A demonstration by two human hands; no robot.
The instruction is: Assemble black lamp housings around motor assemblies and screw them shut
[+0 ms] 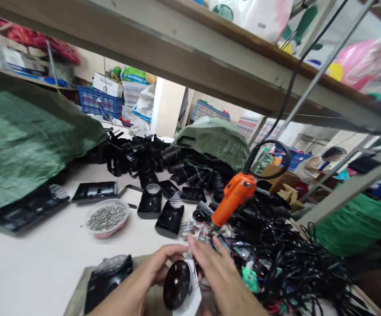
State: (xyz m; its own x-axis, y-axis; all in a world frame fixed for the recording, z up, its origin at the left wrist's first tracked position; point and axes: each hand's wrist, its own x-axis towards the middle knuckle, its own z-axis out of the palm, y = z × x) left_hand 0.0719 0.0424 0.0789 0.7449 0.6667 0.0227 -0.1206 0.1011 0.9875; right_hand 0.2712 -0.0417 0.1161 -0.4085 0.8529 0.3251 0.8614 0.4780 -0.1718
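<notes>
Between my two hands, near the bottom of the view, is a motor-like part with a dark round disc (177, 284) and a white body. My left hand (155, 268) is closed round its left side, fingers partly hidden behind it. My right hand (214, 267) presses against the other side with its fingers bent over the top. Just beyond the fingertips, an orange electric screwdriver (233, 199) hangs bit-down from its cord. A black plastic housing with a mesh end (108, 281) lies left of my left hand, on a brownish sheet.
A bowl of small metal screws (107, 218) stands on the white table (29, 272). Black housings (150, 204) sit beyond it. Tangled black cables (295, 259) and a green circuit board (250, 278) crowd the right. A shelf beam (190, 48) crosses overhead; a person (311, 166) sits far right.
</notes>
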